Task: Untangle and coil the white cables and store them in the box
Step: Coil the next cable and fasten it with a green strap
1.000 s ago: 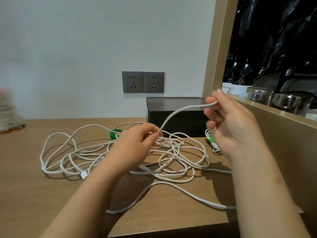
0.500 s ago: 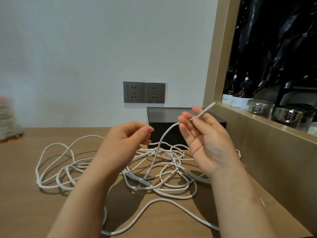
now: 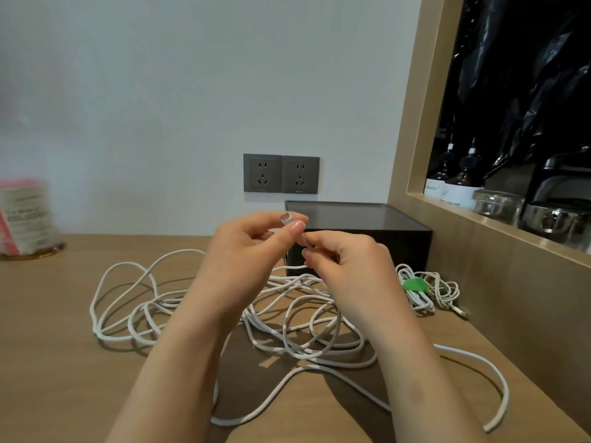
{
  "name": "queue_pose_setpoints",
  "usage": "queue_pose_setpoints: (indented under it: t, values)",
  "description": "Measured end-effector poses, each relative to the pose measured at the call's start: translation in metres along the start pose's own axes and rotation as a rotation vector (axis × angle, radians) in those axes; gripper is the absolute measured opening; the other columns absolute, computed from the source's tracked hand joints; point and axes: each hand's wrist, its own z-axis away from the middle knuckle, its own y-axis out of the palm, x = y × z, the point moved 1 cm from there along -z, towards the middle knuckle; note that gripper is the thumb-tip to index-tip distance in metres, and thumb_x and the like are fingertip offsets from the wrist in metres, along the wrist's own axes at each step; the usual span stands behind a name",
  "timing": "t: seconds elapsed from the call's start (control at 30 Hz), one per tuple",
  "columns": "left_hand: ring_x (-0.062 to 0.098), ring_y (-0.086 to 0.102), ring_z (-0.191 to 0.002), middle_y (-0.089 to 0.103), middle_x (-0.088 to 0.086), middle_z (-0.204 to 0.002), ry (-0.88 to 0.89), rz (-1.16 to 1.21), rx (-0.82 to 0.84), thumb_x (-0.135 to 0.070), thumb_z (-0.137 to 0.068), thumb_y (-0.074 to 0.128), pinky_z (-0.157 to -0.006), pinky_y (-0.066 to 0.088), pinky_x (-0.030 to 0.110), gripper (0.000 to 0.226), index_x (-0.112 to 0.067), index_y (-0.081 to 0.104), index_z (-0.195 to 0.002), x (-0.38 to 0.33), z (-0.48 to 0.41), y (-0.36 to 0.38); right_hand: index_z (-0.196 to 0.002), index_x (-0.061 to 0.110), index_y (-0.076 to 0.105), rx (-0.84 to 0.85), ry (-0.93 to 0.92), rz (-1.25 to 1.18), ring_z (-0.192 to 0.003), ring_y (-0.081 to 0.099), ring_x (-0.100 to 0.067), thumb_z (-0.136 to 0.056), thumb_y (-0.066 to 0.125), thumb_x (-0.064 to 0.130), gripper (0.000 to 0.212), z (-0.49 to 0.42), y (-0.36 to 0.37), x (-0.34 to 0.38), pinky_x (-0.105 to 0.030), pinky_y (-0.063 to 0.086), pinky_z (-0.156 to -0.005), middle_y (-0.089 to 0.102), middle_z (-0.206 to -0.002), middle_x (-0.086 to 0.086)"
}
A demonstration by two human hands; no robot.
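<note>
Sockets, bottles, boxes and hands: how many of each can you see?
Sockets: 2
Bottles: 2
Box: 1
Hands: 2
Total: 7

A long white cable (image 3: pixel 285 327) sprawls in loose, tangled loops across the wooden table (image 3: pixel 64 362), one end (tipped with a silver connector (image 3: pixel 285 217)) raised in front of the black box (image 3: pixel 361 238). Just beside the box lies a smaller white cable bundle (image 3: pixel 422 304), bound by a green tie (image 3: pixel 415 285).
</note>
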Motion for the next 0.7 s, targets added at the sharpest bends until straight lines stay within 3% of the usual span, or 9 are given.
queue_pose_setpoints:
  t: [0.1, 0.2, 0.3, 0.4, 0.5, 0.57, 0.63, 0.7]
  values:
    - [-0.004, 0.061, -0.078, 0.071, -0.009, -0.08, -0.005, 0.026, -0.08, -0.025, -0.087, 0.062, -0.068, 0.048, 0.01, 0.013, -0.026, 0.072, -0.08, 0.001, -0.001, -0.002, -0.107, 0.027, 0.068, 0.028, 0.022, 0.008, -0.085, 0.06, -0.006, -0.093, 0.055, 0.03, 0.02, 0.0, 0.001, -0.001, -0.028, 0.052, -0.078, 0.067, -0.09, 0.01]
    - [0.01, 0.066, -0.081, 0.068, -0.003, -0.072, -0.15, 0.331, -0.192, -0.025, -0.094, 0.051, -0.074, 0.052, 0.024, 0.024, -0.018, 0.066, -0.076, 0.004, -0.007, -0.008, -0.096, 0.028, 0.065, 0.133, 0.105, 0.094, -0.078, 0.058, -0.008, -0.093, 0.054, 0.031, 0.012, -0.001, 0.006, -0.012, -0.032, 0.054, -0.074, 0.063, -0.081, 0.008]
    - [0.009, 0.062, -0.049, 0.057, -0.001, -0.047, -0.31, 0.678, -0.265, -0.026, -0.101, 0.04, -0.054, 0.057, 0.027, 0.028, -0.01, 0.051, -0.08, 0.0, -0.01, -0.017, -0.09, 0.03, 0.062, 0.139, 0.221, 0.067, -0.077, 0.059, -0.009, -0.093, 0.054, 0.028, 0.009, -0.003, 0.006, -0.029, -0.03, 0.053, -0.071, 0.063, -0.079, 0.006]
    - [0.003, 0.037, -0.031, 0.037, -0.006, -0.039, -0.395, 0.824, -0.299, -0.032, -0.102, 0.035, -0.036, 0.043, 0.015, 0.032, -0.014, 0.044, -0.078, 0.0, -0.012, -0.024, -0.079, 0.03, 0.06, -0.065, 0.316, 0.017, -0.072, 0.059, -0.011, -0.092, 0.057, 0.026, 0.014, -0.005, -0.005, -0.042, -0.031, 0.052, -0.064, 0.062, -0.073, 0.005]
    - [0.002, 0.023, -0.029, 0.029, -0.008, -0.04, -0.42, 0.822, -0.304, -0.035, -0.102, 0.034, -0.028, 0.021, 0.01, 0.032, -0.015, 0.042, -0.078, 0.002, -0.011, -0.024, -0.075, 0.023, 0.064, -0.316, 0.352, -0.122, -0.07, 0.061, -0.015, -0.085, 0.066, 0.03, 0.012, -0.005, -0.015, -0.043, -0.039, 0.056, -0.068, 0.062, -0.069, 0.002]
    - [0.002, 0.021, -0.03, 0.028, -0.008, -0.041, -0.4, 0.739, -0.288, -0.034, -0.103, 0.032, -0.028, 0.017, 0.011, 0.03, -0.017, 0.042, -0.08, 0.005, -0.01, -0.018, -0.073, 0.024, 0.062, -0.384, 0.349, -0.196, -0.069, 0.064, -0.016, -0.083, 0.069, 0.03, 0.013, -0.006, -0.016, -0.039, -0.04, 0.057, -0.069, 0.064, -0.069, 0.001]
    - [0.002, 0.021, -0.031, 0.029, -0.008, -0.041, -0.371, 0.626, -0.27, -0.034, -0.103, 0.029, -0.029, 0.016, 0.012, 0.028, -0.02, 0.042, -0.082, 0.009, -0.009, -0.012, -0.078, 0.025, 0.064, -0.307, 0.332, -0.252, -0.074, 0.066, -0.013, -0.082, 0.07, 0.023, 0.008, -0.007, -0.013, -0.039, -0.036, 0.057, -0.072, 0.066, -0.075, 0.004]
    - [0.003, 0.022, -0.032, 0.03, -0.009, -0.042, -0.349, 0.533, -0.244, -0.035, -0.103, 0.028, -0.03, 0.018, 0.012, 0.028, -0.022, 0.042, -0.084, 0.012, -0.008, -0.008, -0.093, 0.03, 0.063, -0.119, 0.299, -0.245, -0.084, 0.062, -0.002, -0.084, 0.068, 0.014, 0.019, -0.007, -0.008, -0.038, -0.027, 0.055, -0.077, 0.064, -0.09, 0.012]
